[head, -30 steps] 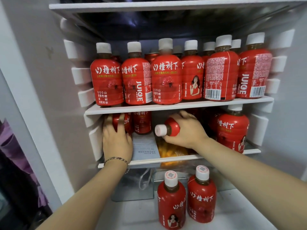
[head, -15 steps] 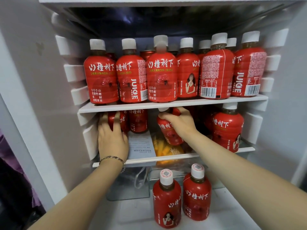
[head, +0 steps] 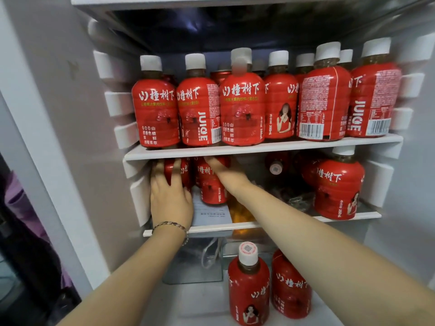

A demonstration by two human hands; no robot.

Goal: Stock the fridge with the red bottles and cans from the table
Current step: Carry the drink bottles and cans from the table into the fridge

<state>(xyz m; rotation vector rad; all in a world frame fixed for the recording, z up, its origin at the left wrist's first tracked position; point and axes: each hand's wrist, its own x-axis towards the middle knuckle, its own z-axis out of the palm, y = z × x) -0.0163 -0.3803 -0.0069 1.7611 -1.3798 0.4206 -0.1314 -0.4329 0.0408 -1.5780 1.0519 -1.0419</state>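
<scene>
A red bottle (head: 211, 184) stands upright near the left end of a fridge's middle shelf (head: 348, 215), its cap hidden under the shelf above. The person's right hand (head: 227, 176) lies against its upper right side, fingers reaching toward the neck. Motion blur and the shelf edge hide the fingertips, so whether they curl round the bottle or only touch it cannot be told.

Just to its left, a second bottle (head: 170, 171) stands against the fridge's (head: 94, 161) inner wall. The left hand (head: 169, 198) rests flat on its front with fingers straight and spread, pressing rather than grasping. A chain bracelet (head: 171, 225) circles that wrist.

A printed sheet of paper (head: 209, 214) lies on the shelf in front of both bottles, with something orange (head: 237, 214) beside it. Further right on the same shelf, another upright bottle (head: 337, 189) stands at the front. Behind it, a bottle lying down (head: 275, 168) appears to point its cap outward.

The upper shelf (head: 259, 149) carries a full front row of white-capped bottles (head: 241, 109), with more behind and the top of a red can (head: 220, 75) showing between them.

On the fridge floor below, a pair of bottles (head: 248, 290) stands side by side, touching.
</scene>
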